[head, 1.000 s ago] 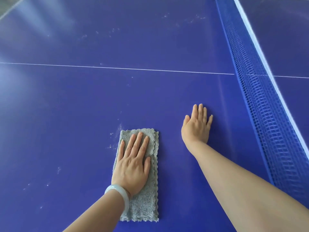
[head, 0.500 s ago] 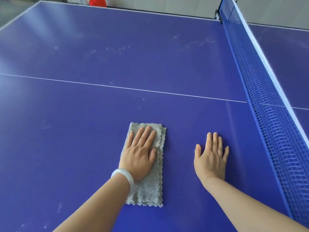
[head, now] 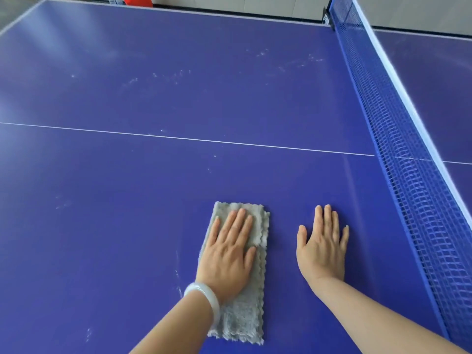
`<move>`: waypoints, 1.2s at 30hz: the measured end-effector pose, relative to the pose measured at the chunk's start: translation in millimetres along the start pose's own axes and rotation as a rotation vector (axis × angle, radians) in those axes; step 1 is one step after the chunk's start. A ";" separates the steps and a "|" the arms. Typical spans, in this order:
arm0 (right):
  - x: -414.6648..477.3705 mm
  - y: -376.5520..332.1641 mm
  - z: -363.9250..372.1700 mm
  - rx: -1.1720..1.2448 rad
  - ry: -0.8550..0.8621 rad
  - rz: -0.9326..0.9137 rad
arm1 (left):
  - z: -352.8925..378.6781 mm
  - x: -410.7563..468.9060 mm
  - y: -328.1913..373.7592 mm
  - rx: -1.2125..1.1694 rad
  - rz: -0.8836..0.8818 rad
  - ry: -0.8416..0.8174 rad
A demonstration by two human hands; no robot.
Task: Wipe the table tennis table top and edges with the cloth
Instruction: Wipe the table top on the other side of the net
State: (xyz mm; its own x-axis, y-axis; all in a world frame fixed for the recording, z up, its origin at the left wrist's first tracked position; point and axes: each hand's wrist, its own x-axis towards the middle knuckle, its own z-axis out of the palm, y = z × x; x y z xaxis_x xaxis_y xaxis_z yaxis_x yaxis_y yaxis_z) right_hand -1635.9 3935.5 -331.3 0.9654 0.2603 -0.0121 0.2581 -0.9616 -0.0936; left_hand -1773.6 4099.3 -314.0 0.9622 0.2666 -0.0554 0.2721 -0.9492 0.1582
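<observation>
The step in hand looks like the flat top-surface wipe, with the edges not yet reached: the grey cloth (head: pixel 245 315), folded into a long strip, lies on the near half of the blue counter (head: pixel 115 238), short of the white centre line (head: pixel 204 140) and well apart from the net (head: pixel 413 175). The left hand (head: pixel 227 254), a pale bangle (head: pixel 204 295) at its wrist, presses down on the far part of the cloth; its fingers (head: pixel 236 223) lie straight and close together, flat on the fabric and gripping nothing. The right hand (head: pixel 321 249) rests palm-down on bare counter just beside the cloth, between it and the net, fingers extended and a little spread, holding nothing, probably a brace for leaning. Whitish dust marks (head: pixel 178 72) show on the far half beyond the line, with fainter streaks (head: pixel 177 272) just left of the cloth, though glare makes it hard to say how much of the near surface is already clean. The next move likely calls for steady downward pressure while sliding the cloth toward those marks, with enough reach to cross the line.
</observation>
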 end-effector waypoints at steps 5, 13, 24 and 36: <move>-0.6 -1.4 -2.9 -0.003 0.000 -0.014 | 3.4 -44.0 -4.3 -0.115 -0.267 0.027; 5.7 -16.8 -8.0 -0.066 0.005 -0.303 | 4.3 -66.0 25.1 -0.139 -0.078 0.026; 40.2 -106.9 -1.0 0.275 -0.020 -0.150 | -9.8 68.3 -60.9 -0.104 0.036 0.019; 39.8 -104.8 1.8 0.283 -0.019 -0.173 | -6.5 141.0 -59.8 -0.082 -0.002 0.023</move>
State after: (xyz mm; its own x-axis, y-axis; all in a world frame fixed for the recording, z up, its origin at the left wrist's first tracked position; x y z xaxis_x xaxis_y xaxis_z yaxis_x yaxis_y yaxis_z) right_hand -1624.5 4046.9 -323.7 0.9068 0.4214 0.0100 0.3950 -0.8413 -0.3691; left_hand -1654.2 4194.8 -324.9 0.9614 0.2732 -0.0337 0.2732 -0.9318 0.2388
